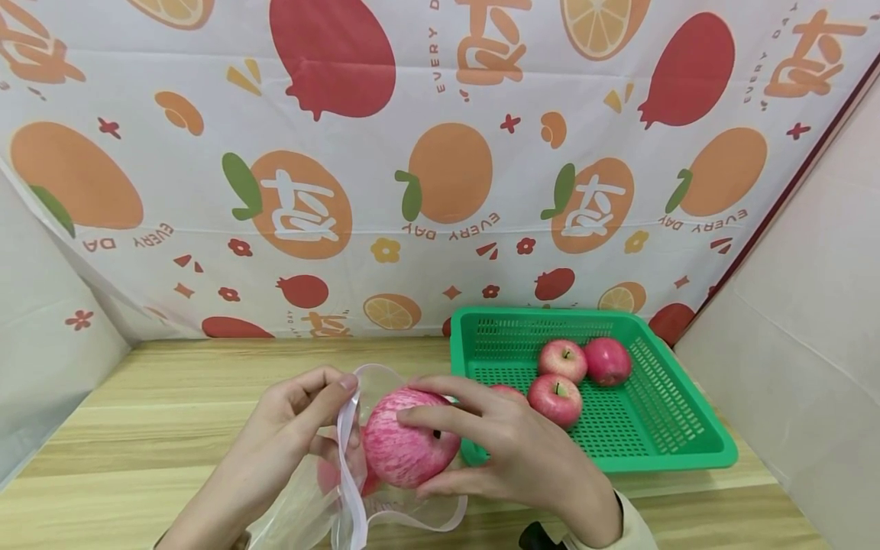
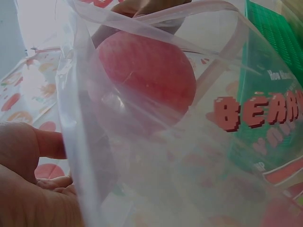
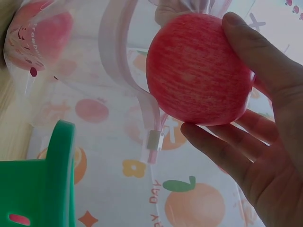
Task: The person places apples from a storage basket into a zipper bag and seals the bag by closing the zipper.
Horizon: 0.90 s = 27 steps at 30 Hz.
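My right hand (image 1: 512, 439) grips a red apple (image 1: 406, 439) at the mouth of a clear plastic zip bag (image 1: 351, 489). The left hand (image 1: 292, 428) pinches the bag's rim between thumb and fingers, to the left of the apple. Through the film, the left wrist view shows the held apple (image 2: 144, 80) and red block lettering on the bag. In the right wrist view the fingers and thumb curl round the apple (image 3: 201, 71); the white slider (image 3: 154, 140) hangs at the bag's edge. Another apple (image 3: 47, 33) shows inside the bag.
A green perforated basket (image 1: 681, 458) stands to the right on the wooden table (image 1: 76, 458), with several apples (image 1: 555, 401) in it. Behind the table hangs a fruit-print cloth (image 1: 385, 283). A dark object (image 1: 539, 537) lies near the right wrist.
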Each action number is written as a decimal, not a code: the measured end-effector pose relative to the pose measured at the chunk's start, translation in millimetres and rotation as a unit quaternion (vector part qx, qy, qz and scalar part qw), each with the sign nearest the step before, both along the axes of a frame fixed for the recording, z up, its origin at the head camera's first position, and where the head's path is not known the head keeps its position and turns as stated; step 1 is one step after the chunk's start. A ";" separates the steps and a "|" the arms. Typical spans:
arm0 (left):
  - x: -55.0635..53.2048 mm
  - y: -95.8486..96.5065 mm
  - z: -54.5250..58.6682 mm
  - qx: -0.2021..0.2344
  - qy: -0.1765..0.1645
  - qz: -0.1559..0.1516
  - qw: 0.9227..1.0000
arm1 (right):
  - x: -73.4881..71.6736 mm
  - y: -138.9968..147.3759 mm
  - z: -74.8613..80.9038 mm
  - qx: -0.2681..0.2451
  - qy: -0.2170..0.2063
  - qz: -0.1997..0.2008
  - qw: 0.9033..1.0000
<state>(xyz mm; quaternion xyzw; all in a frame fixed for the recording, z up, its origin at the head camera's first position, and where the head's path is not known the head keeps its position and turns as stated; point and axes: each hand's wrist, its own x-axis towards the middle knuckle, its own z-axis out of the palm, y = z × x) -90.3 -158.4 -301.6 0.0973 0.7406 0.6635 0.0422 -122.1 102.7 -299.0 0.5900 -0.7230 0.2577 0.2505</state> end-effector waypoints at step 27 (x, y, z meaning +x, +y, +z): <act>-1.5 -3.3 -1.2 0.000 -0.001 0.008 1.000 | 1.9 -5.6 -4.7 0.033 -0.030 -0.005 0.999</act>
